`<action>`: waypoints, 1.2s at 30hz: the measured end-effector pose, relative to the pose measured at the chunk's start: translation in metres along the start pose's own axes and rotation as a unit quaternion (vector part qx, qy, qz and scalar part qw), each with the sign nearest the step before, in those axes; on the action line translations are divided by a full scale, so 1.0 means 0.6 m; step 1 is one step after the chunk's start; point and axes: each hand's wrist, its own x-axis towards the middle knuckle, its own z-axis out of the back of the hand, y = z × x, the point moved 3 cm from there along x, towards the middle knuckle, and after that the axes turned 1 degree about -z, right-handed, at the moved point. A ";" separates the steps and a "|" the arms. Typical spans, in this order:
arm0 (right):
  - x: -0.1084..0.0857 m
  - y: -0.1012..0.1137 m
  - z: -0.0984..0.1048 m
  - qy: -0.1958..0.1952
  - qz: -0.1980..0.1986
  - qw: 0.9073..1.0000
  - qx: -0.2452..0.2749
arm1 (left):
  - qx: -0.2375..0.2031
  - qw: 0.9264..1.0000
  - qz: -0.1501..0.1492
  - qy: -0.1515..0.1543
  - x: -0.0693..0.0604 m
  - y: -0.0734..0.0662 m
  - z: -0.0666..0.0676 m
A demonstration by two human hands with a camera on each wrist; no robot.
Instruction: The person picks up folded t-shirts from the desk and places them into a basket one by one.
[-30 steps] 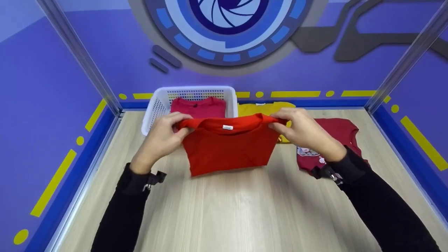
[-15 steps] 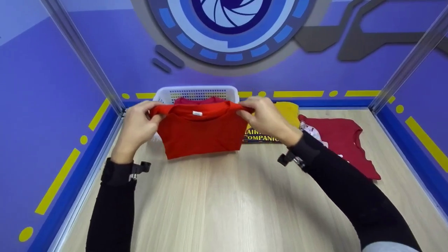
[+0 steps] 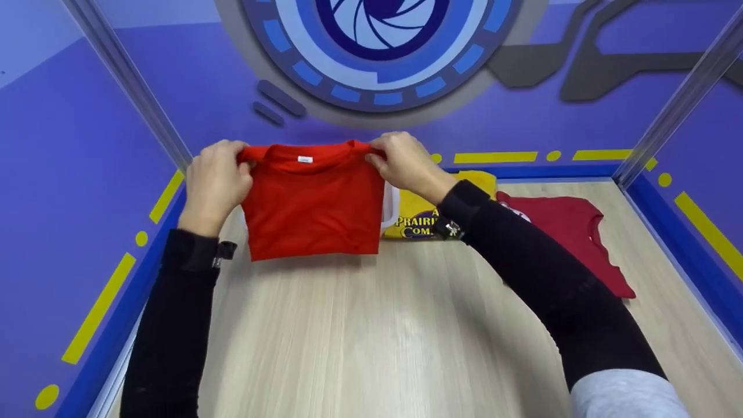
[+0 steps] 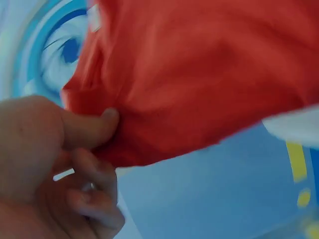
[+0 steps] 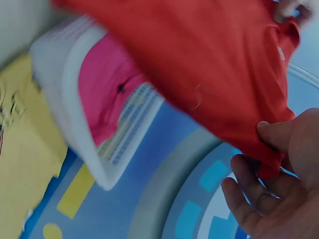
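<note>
While the basket (image 5: 102,174) holds a pink shirt (image 5: 107,84), my left fingers (image 4: 94,209) and right fingers (image 5: 236,200) pinch the red shirt (image 3: 313,209), left of centre; a yellow shirt (image 3: 418,200) and maroon shirt (image 3: 560,223) lie outside, right.

A folded yellow fabric T-shirt (image 3: 415,209) with dark lettering lies on a pale wood-grain tabletop (image 3: 348,337); just right of the yellow shirt, a dark red fabric T-shirt (image 3: 566,226); behind it, a purple-blue wall panel (image 3: 191,75) bearing a round blue-and-white emblem (image 3: 380,55); well to its left, a silver metal post (image 3: 134,87).
</note>
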 end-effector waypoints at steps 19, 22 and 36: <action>0.068 -0.080 -0.088 -0.036 -0.074 0.991 -0.105 | 0.067 0.998 0.009 0.006 0.105 0.027 -0.135; 0.074 -0.086 -0.097 -0.031 -0.077 0.991 -0.106 | 0.080 0.997 0.015 0.010 0.113 0.031 -0.148; 0.074 -0.102 -0.148 -0.008 -0.124 0.986 -0.111 | 0.060 0.990 0.074 0.104 0.108 0.062 -0.193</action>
